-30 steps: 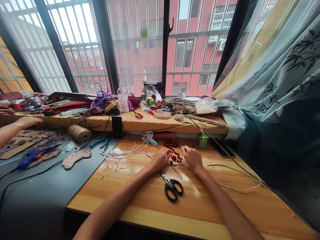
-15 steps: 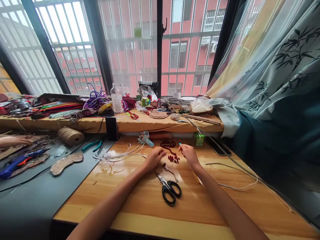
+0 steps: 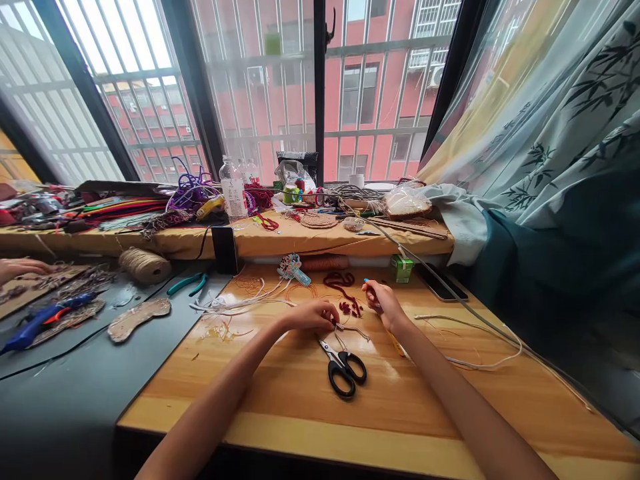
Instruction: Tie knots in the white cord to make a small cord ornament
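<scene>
My left hand [image 3: 314, 316] pinches the end of a small pale cord piece [image 3: 356, 331] just above the scissors. Black-handled scissors [image 3: 345, 370] lie on the wooden table [image 3: 270, 400] with their blades pointing up-left toward that hand. My right hand [image 3: 383, 302] is closed around a small item with a blue tip [image 3: 367, 281]; the rest of it is hidden in the fingers. Between the hands lie a dark red cord [image 3: 339, 281] and several short dark red pieces [image 3: 346, 308]. A yellow object [image 3: 397, 345] lies partly under my right forearm.
White cords [image 3: 230, 307] and a patterned item with a clear blue handle [image 3: 295, 270] lie left. A green box [image 3: 401, 269] and phone [image 3: 440, 283] stand or lie back right. Twine [image 3: 145, 267], teal pliers [image 3: 187, 285] and another person's hand [image 3: 23, 268] are at far left.
My left hand has moved down and now grips the pale cord piece, which has shifted. My right hand remains closed on the blue-tipped item. The view has tilted slightly.
</scene>
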The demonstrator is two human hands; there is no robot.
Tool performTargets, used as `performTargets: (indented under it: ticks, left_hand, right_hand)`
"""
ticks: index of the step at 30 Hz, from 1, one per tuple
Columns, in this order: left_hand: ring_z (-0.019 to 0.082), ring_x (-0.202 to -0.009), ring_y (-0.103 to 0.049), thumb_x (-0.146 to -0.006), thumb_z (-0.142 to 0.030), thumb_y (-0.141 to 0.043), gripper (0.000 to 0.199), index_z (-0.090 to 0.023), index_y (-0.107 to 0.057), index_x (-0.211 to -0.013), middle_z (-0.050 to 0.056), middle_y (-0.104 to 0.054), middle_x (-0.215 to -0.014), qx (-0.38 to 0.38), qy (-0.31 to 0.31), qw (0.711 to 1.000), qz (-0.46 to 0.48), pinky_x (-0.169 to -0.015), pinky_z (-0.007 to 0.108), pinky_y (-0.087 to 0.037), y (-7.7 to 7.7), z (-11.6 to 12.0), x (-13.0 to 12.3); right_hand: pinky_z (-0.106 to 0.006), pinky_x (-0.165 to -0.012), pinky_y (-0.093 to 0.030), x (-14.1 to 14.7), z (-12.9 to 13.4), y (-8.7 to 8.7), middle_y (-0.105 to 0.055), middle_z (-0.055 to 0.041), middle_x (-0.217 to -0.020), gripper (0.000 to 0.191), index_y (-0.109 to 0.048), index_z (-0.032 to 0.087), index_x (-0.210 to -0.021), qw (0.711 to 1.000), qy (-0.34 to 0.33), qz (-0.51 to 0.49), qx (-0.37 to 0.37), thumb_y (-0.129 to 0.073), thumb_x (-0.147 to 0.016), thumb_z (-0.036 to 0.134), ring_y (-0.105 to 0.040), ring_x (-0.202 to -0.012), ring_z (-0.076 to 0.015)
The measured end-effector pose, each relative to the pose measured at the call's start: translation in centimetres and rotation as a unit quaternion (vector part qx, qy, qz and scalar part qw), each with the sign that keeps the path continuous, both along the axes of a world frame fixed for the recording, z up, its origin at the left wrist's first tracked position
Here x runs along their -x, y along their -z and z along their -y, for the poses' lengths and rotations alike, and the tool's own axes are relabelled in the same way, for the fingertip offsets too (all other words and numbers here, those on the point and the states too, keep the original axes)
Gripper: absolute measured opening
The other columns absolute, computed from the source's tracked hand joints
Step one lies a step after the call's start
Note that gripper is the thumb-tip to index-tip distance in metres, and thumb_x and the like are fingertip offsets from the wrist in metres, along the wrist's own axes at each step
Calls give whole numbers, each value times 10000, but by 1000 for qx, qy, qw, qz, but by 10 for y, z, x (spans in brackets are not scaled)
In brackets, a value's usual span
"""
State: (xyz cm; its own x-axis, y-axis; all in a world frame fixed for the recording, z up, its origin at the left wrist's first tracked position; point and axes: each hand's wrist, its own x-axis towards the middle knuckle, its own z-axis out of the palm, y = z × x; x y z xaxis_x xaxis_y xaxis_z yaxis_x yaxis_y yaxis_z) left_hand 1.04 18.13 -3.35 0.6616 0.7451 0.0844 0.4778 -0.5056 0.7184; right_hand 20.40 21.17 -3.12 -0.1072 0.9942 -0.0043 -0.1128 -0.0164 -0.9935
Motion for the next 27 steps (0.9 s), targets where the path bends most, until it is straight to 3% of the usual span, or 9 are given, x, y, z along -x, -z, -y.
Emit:
performTargets:
  ticks: [5, 9, 13, 17, 22, 27]
  left_hand:
    - [103, -697, -468, -683, -224, -557, 118, -157, -595, -772, 6, -552, -781, -38, -99, 990, 96, -637, 195, -353, -6, -1, -3]
    - [85, -596, -451, -700, -264, -537, 153, -151, -548, -804, -13, -534, -695, -40, -228, 950, 211, -565, 195, -352, -6, -4, -4]
    - [81, -569, -450, -703, -267, -536, 137, -148, -522, -770, -9, -535, -692, -67, -315, 914, 245, -534, 196, -358, 1, -5, -10]
    - [79, -546, -452, -701, -289, -553, 161, -147, -498, -751, -3, -540, -688, -72, -323, 915, 232, -511, 198, -363, 5, 1, -20]
    - [71, -536, -444, -691, -371, -561, 242, -145, -487, -733, -4, -527, -683, -28, -254, 938, 233, -486, 191, -361, -2, 7, -28]
    - [54, -491, -408, -696, -420, -526, 314, -130, -500, -811, -16, -491, -653, 39, -243, 916, 316, -463, 191, -335, -6, 2, -24]
  right_hand:
    - [-208, -360, -100, 0, 1, 1, -295, 79, -414, 226, -462, 168, -575, 1000, 0, 8, 0, -490, -640, 383, -198, -342, -36]
    - [-206, -364, -145, 5, 1, 2, -309, 81, -400, 205, -495, 163, -575, 999, 12, 23, -30, -526, -626, 358, -230, -355, -39]
    - [-210, -373, -220, 17, 7, 0, -481, 41, -498, 291, -584, 152, -743, 997, -47, 39, -48, -634, -545, 360, -347, -379, -55]
    - [-206, -380, -240, 28, 17, 0, -522, 19, -580, 431, -560, 154, -894, 989, -139, 20, -54, -614, -587, 453, -414, -411, -69]
    - [-201, -405, -237, 28, 18, 5, -477, 37, -501, 343, -550, 156, -760, 990, -130, 4, -46, -585, -632, 472, -390, -411, -61]
    - [-205, -417, -227, 24, 14, 6, -472, 35, -516, 338, -533, 153, -663, 985, -162, 27, -45, -606, -608, 478, -361, -418, -53]
